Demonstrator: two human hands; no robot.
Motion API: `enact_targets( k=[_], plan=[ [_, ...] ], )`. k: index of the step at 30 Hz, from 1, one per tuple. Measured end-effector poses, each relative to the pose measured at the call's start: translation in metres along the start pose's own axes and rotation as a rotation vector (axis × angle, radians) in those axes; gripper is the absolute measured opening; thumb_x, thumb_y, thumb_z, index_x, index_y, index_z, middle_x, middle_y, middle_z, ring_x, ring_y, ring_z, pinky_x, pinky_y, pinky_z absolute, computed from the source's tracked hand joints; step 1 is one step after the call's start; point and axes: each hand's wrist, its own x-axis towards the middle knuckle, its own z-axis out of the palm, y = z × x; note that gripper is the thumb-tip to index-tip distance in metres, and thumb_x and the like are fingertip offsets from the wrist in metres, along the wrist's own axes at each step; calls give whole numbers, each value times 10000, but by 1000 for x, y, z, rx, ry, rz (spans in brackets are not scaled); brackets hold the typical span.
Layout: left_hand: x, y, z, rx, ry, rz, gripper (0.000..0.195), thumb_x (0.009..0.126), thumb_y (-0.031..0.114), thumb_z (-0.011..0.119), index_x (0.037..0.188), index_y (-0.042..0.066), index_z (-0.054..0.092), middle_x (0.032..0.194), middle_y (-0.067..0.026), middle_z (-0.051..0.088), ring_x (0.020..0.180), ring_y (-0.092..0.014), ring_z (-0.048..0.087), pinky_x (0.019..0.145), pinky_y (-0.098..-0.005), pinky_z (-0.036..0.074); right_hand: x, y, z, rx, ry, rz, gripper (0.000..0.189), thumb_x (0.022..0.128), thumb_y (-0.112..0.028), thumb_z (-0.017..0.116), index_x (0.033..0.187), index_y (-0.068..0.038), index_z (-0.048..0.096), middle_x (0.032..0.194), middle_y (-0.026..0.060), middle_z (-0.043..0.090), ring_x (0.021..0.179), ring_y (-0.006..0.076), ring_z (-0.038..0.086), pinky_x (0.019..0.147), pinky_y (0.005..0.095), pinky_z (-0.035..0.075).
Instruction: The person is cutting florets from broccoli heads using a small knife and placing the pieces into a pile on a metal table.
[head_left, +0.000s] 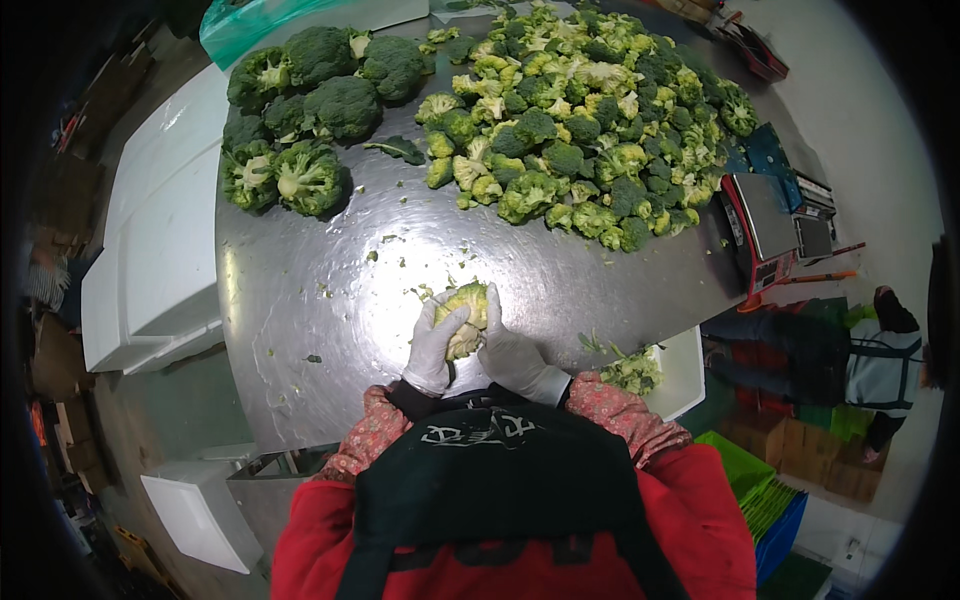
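A pale, cut piece of broccoli (463, 339) is held between my two white-gloved hands, low over the near part of the steel table (315, 262). My left hand (433, 346) grips it from the left, with the thumb laid across its top. My right hand (517, 361) presses against its right side, thumb pointing away from me and the other fingers curled and mostly hidden. Whether a small tool sits inside the right hand cannot be seen. Small green crumbs (424, 291) lie on the metal just beyond the hands.
A large heap of cut florets (570, 142) covers the far right. Whole broccoli heads (341, 109) lie far left. Beside my right forearm, a white bin (686, 375) holds trimmings (634, 371). A scale (765, 217) stands right; white foam boxes (161, 225) left. Another person (810, 352) stands at right.
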Motion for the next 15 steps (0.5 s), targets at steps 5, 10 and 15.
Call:
enact_targets(
  k=[5,10,15],
  plan=[
    [1,6,11,115,-50,23,636,882,27,681,1416,-5,337,1167,-145,579,997,-194,631,830,-293,547,11,16,-6,295,3,-11,833,849,-53,549,1517,-28,52,712,163,644,556,281,629,514,389,507],
    [0,-5,4,177,-139,62,696,890,41,660,1470,15,275,1409,-186,389,1034,-217,623,848,-310,547,38,22,-44,738,-211,346,791,849,-30,618,1513,-105,195,949,71,628,681,124,613,535,263,495],
    [18,0,-17,-281,-13,-63,404,984,203,553,1312,0,436,1165,-154,603,975,-233,644,832,-356,573,41,37,-43,768,115,323,730,875,-94,553,1519,-104,207,819,49,629,545,118,581,441,267,457]
  ],
)
